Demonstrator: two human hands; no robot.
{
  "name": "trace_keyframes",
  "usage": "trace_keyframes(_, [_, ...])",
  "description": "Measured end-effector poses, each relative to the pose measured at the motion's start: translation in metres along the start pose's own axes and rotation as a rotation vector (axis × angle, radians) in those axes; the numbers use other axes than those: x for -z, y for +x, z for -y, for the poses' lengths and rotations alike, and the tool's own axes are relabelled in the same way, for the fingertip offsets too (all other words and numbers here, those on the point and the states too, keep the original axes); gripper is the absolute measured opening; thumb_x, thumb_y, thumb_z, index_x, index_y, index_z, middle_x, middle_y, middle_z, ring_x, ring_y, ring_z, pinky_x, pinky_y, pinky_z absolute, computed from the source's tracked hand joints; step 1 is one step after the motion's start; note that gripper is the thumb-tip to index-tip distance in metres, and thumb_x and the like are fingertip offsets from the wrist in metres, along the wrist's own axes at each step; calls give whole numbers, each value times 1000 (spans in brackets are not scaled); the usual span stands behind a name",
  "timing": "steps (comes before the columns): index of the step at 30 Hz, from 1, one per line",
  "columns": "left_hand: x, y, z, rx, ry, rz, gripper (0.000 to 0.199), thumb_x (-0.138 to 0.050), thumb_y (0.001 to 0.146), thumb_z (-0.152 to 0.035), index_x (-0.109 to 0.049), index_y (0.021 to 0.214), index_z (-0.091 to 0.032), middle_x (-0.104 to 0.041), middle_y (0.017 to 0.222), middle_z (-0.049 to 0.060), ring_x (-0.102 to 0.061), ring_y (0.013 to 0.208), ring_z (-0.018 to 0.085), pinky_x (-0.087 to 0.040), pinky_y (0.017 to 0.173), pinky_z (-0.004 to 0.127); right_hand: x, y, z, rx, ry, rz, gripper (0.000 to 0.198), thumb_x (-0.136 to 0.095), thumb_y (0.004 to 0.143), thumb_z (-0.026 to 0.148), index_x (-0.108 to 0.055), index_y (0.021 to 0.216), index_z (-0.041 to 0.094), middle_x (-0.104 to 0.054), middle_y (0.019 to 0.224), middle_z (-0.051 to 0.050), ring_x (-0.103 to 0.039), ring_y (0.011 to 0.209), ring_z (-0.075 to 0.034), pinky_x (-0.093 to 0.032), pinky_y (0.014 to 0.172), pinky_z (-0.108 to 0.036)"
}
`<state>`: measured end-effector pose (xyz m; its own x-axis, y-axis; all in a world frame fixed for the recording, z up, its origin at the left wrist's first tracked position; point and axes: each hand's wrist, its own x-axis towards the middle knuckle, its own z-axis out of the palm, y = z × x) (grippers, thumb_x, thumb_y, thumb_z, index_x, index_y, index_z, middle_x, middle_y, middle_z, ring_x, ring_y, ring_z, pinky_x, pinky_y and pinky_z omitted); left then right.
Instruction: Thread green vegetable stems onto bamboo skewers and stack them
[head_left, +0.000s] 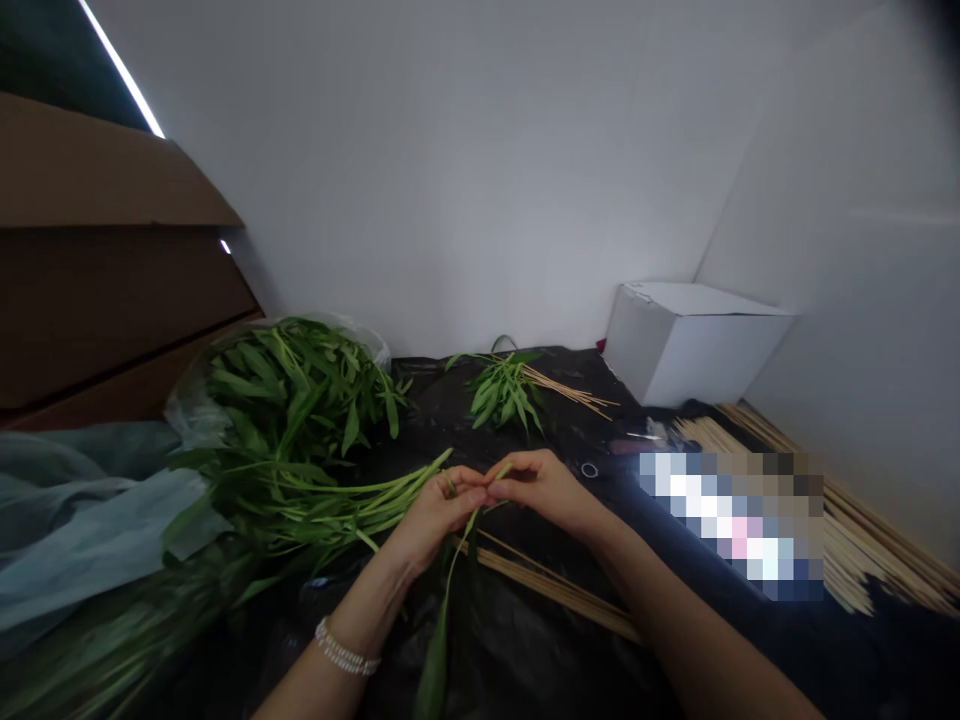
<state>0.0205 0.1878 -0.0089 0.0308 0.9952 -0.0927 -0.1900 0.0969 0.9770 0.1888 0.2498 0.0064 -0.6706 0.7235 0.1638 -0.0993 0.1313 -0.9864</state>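
Note:
My left hand (450, 500) and my right hand (536, 487) meet over the black sheet, fingertips pinched together on one green leafy stem (447, 598). Its long leaf hangs down below my fingers, and a short end of the stem pokes up by my right hand. Just left of my left hand lie loose green stems (382, 497), leaves pointing left. Thin wooden sticks (555, 588) lie beneath my hands and reach under my right forearm. Farther back rests a small bunch of leaves (502, 392) with thin sticks (574, 388) beside it.
A clear plastic bag (196, 400) of leafy greens (292, 380) stands at the left, near a cardboard box (112, 300). A white box (697, 340) sits at the back right. More wooden sticks (885, 560) lie at the right, beside a bright blurred-out screen (727, 525). A small ring (589, 470) lies on the sheet.

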Motion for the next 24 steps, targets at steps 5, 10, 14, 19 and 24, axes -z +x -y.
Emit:
trace_keyframes(5, [1, 1, -3, 45, -39, 0, 30, -83, 64, -36, -67, 77, -13, -62, 63, 0, -31, 44, 2, -16, 42, 18, 3, 3, -4, -28, -12, -29, 21, -71, 75, 38, -72, 86, 20, -65, 66, 1, -52, 55, -11, -39, 52, -24])
trace_keyframes(10, [20, 6, -10, 28, -387, -42, 25, -81, 69, -28, -64, 79, -13, -53, 66, -4, -28, 44, -1, -16, 37, 11, -2, 3, -23, -60, -356, -60, 16, -71, 75, 35, -66, 78, 20, -60, 62, 2, -52, 56, -12, -37, 52, -24])
trace_keyframes(14, [31, 7, -13, 36, -510, -61, 25, -79, 72, -28, -63, 84, -13, -51, 65, -4, -45, 52, 3, -38, 45, 12, -12, -1, -39, 9, -807, 74, 12, -72, 73, 30, -66, 72, 20, -65, 69, 0, -55, 63, -14, -33, 57, -25])
trace_keyframes(19, [24, 3, -4, 110, -405, -35, 26, -76, 75, -30, -61, 91, -16, -55, 71, -2, -56, 62, 9, -48, 56, 20, -13, -1, -40, 9, -824, 33, 11, -58, 84, 24, -68, 88, 20, -68, 75, 0, -58, 65, -13, -35, 60, -22])
trace_keyframes(24, [22, -2, -21, -28, -18, -44, 33, -68, 79, -43, -64, 97, -16, -38, 54, -9, -30, 43, 3, -18, 40, 14, -11, 1, -36, 6, -901, 5, 16, -53, 87, 23, -69, 89, 21, -72, 84, -2, -64, 76, -15, -39, 68, -23])
